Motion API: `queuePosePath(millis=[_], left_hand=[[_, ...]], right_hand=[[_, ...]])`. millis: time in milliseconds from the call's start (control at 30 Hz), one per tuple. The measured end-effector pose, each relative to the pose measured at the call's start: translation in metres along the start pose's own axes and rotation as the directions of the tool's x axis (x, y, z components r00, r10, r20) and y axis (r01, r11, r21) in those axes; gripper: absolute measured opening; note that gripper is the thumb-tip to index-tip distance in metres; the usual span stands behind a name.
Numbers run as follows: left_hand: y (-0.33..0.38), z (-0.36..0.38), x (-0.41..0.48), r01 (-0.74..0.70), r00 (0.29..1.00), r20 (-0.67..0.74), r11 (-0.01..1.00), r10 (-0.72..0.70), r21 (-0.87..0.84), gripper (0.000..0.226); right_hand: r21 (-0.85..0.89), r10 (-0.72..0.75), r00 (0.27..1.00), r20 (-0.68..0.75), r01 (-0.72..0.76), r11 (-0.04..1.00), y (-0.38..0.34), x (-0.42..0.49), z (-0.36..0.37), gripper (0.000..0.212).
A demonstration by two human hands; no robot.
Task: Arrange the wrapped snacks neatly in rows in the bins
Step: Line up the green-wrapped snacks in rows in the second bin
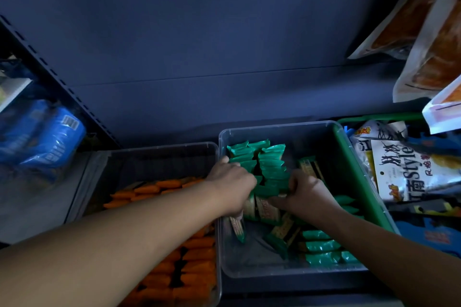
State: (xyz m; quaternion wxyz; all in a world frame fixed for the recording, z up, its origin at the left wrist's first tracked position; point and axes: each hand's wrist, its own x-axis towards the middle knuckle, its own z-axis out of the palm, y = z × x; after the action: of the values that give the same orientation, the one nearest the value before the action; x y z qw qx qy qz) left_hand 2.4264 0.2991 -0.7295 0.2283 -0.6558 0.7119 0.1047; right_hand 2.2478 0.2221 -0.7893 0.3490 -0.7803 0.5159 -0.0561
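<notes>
In the clear plastic bin (274,125), the left hand (230,182) and right hand (308,192) curl their fingers round a double row of green foil-wrapped snack packets (265,163), seemingly squeezing it upright and tight, while loose green packets (321,245) lie nearer.

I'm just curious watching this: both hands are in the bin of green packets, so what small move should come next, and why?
Probably push the bunch held between left hand and right hand back against the standing row of green packets; loose packets lie flat in the clear bin, waiting to join.
</notes>
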Motion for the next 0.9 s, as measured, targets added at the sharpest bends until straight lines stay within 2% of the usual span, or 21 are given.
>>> queuePosePath(millis=[100,200,267,333,467,567,700,767,900], left_hand=[[0.002,-0.003,0.001,0.083,0.995,0.055,0.996,-0.085,0.044,0.050],[0.005,0.001,-0.005,0.114,0.993,0.014,0.992,-0.113,-0.057,0.031],[0.005,0.005,-0.010,0.120,0.991,-0.043,0.979,-0.129,-0.163,0.023],[0.003,0.006,-0.016,0.100,0.990,-0.072,0.962,-0.122,-0.255,0.029],[-0.004,0.008,-0.022,0.005,0.981,-0.173,0.911,-0.084,-0.412,0.043],[-0.004,0.015,-0.020,-0.012,0.981,-0.189,0.944,-0.053,-0.330,0.038],[0.006,0.019,-0.014,-0.031,0.991,-0.133,0.979,0.004,-0.200,0.024],[0.010,0.020,-0.013,-0.022,0.995,-0.098,0.990,0.008,-0.137,0.027],[0.013,0.019,-0.009,0.004,0.998,-0.069,0.989,-0.014,-0.145,0.028]], right_hand=[[0.080,0.041,0.999,-0.022,-0.039,0.996,0.002,0.000,-0.001,0.067],[0.191,0.020,1.000,-0.004,-0.019,0.981,0.004,-0.002,0.000,0.075],[0.185,-0.016,1.000,0.023,0.012,0.983,0.006,-0.003,0.001,0.068],[0.184,-0.028,0.998,0.048,0.019,0.983,0.007,-0.003,0.004,0.060],[0.229,0.005,1.000,0.029,-0.012,0.973,0.009,-0.002,0.013,0.057],[0.244,0.017,0.999,0.044,-0.027,0.969,0.005,-0.005,0.018,0.066],[0.246,0.038,0.997,0.060,-0.052,0.968,0.003,-0.004,0.023,0.073],[0.233,0.031,0.998,0.060,-0.044,0.971,0.004,-0.003,0.019,0.074],[0.146,0.009,0.998,0.055,-0.016,0.989,0.008,-0.001,0.008,0.078]])
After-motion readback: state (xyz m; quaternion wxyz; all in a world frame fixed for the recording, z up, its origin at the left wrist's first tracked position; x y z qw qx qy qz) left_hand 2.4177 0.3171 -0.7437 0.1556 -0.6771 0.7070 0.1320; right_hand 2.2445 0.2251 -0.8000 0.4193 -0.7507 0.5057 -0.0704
